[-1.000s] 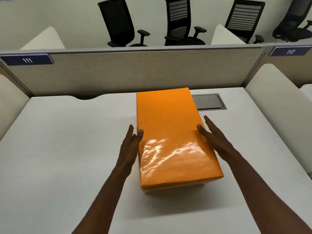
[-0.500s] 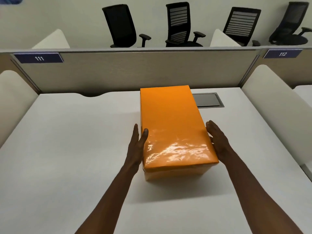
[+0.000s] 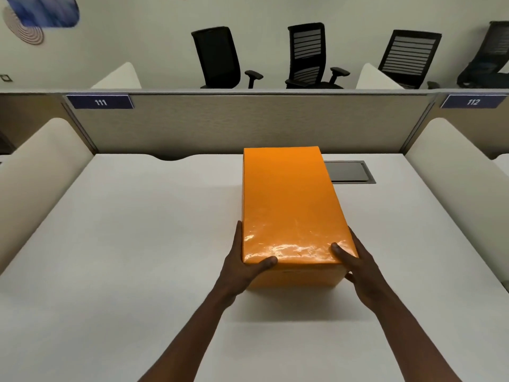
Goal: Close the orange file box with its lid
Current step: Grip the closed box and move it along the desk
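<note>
Am seating lid [image 3: 286, 199] on orange box [image 3: 297, 277]; left hand [image 3: 242, 260], right hand [image 3: 355, 260] pinching lid's near corners. Next, I think: pressing down evenly.

Single head-worn wide-angle view, looking forward and down, close over the white desk [image 3: 124, 244]

Partition tags [image 3: 100, 102]: "111", "112"
</note>
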The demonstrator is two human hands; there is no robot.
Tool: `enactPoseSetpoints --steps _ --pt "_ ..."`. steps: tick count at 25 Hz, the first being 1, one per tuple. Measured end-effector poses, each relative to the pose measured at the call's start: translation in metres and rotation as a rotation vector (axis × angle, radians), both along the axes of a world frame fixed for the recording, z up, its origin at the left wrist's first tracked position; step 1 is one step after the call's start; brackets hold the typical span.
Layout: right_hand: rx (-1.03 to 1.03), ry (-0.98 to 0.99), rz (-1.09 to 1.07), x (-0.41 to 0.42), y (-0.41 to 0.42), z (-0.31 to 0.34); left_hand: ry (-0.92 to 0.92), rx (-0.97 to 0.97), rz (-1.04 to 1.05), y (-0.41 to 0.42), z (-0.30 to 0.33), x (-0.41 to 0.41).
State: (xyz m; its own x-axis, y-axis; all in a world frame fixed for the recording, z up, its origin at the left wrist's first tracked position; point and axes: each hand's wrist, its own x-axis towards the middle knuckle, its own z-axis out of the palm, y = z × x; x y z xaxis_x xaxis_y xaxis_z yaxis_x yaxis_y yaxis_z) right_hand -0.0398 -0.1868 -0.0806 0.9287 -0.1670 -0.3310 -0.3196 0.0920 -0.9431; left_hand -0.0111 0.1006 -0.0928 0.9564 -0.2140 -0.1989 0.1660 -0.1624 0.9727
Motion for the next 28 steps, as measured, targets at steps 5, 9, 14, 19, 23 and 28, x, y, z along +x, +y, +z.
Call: enactPoseSetpoints --steps 5,9,14,19,23,28 --pt "-0.013 0.004 0.063 0.002 0.006 0.002 -0.056 0.057 0.102 0.012 0.017 -0.013" --pt "0.004 -0.038 0.140 0.005 0.038 0.008 -0.110 0.063 0.235 0.045 0.027 -0.029" --pt "0.028 -0.103 0.224 0.011 0.096 0.021 -0.150 0.139 0.278 0.104 0.042 -0.050" --pt "-0.002 -0.113 0.342 0.031 0.183 0.027 -0.174 0.223 0.322 0.190 0.057 -0.051" --pt "-0.023 -0.111 0.367 0.051 0.277 0.025 -0.142 0.275 0.309 0.286 0.064 -0.035" --pt "-0.031 -0.111 0.353 0.072 0.404 0.018 -0.120 0.403 0.240 0.414 0.072 0.000"
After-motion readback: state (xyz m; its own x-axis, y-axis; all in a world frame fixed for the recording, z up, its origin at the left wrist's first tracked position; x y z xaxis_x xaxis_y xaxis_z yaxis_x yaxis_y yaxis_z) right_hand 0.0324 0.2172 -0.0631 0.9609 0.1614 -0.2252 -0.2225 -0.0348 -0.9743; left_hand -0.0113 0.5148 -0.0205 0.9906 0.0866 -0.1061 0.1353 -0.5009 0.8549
